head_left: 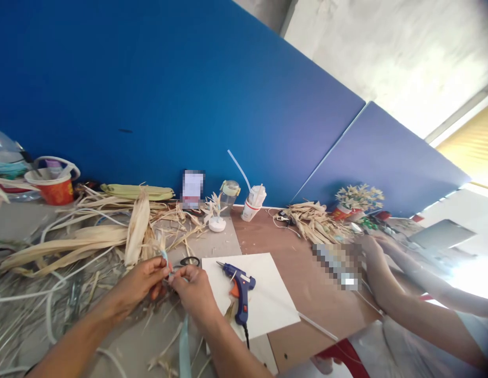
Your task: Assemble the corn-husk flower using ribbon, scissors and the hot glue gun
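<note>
Close together over the table's left part, both my hands work at a small husk piece [162, 244] with pale blue wrapping at its lower end. My left hand [149, 278] pinches this piece upright between thumb and fingers. Fingertips of my right hand [192, 289] are pressed together beside it, on what looks like the end of a pale blue-green tape strip [184, 349]. The strip hangs below that hand; its upper part is hidden. Just right of my right hand, a blue glue gun [243, 294] lies on a white sheet [273, 299]. Black-handled scissors [189, 261] lie behind my fingers.
Dry corn husks [90, 244] and white cords cover the left side. Toward the blue partition [169, 79] stand a red cup [57, 189], a phone [192, 190], a bottle [229, 197] and a paper cup [252, 205]. A co-worker's arms [401, 283] reach in at right.
</note>
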A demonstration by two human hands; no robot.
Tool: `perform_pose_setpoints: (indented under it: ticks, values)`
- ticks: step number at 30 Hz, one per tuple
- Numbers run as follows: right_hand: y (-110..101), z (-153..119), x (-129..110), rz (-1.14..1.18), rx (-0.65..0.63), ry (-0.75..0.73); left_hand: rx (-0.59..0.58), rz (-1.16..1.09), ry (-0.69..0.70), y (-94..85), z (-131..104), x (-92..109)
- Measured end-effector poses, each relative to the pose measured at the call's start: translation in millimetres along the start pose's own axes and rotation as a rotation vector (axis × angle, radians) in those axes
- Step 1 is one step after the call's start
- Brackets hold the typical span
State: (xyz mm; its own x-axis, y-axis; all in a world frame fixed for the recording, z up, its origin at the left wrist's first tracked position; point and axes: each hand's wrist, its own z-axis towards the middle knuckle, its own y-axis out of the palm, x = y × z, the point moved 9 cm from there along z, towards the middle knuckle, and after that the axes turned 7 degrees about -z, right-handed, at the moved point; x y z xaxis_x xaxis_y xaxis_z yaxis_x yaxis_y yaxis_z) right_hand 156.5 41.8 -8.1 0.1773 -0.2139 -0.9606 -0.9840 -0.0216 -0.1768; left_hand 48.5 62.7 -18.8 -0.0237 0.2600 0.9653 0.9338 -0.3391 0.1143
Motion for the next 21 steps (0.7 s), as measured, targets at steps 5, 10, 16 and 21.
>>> perform_pose_setpoints:
  ticks: [5,10,16,21]
  values:
    - [8,-1,1,0.274,-0.125,0.074,-0.005,-0.172,-0.012,-2.4,-4,10]
    - [-10,-5,-13,0.344,-0.117,0.052,-0.059,-0.321,-0.057,3.4,-10,15]
    - [-36,-23,-24,0.298,-0.162,0.04,-0.111,-0.347,-0.034,11.4,-13,15]
    - [-54,-53,-37,-0.217,-0.384,-0.053,-0.047,-0.368,-0.027,12.9,-10,15]
